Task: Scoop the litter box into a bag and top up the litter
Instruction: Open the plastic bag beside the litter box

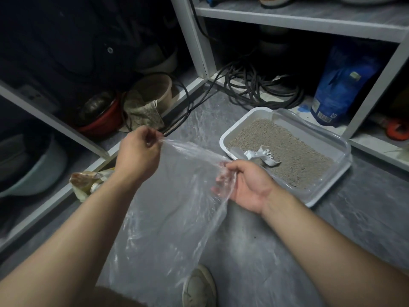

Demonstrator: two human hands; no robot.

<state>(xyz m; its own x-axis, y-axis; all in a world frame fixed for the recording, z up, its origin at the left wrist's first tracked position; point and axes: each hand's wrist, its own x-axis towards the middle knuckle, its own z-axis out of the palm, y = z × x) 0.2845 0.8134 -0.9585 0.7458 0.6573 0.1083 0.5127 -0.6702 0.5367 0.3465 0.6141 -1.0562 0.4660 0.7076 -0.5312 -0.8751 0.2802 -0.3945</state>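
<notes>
Bag [177, 196]: clear thin film, hanging stretched between both hands above the floor [287, 251], near side of the box [345, 151]. Likely weighing next to nothing, limp, slippery, prone to clinging shut and tearing under a sharp scoop edge; best taken at the rim, two opposite points, pulling apart to open the mouth.

Left hand [138, 155]: pinching one edge of the film, fingers curled together on it.

Right hand [245, 185]: gripping the opposite edge, palm up, fingers curled round bunched film.

Scoop [262, 155]: white slotted plastic, lying on the litter [287, 151] inside the box, untouched. Probably stiff and light; handle end being the place for holding.

Litter sack [343, 85]: blue, standing on the shelf [305, 24] unit behind the box; probably heavy, needing both hands.
</notes>
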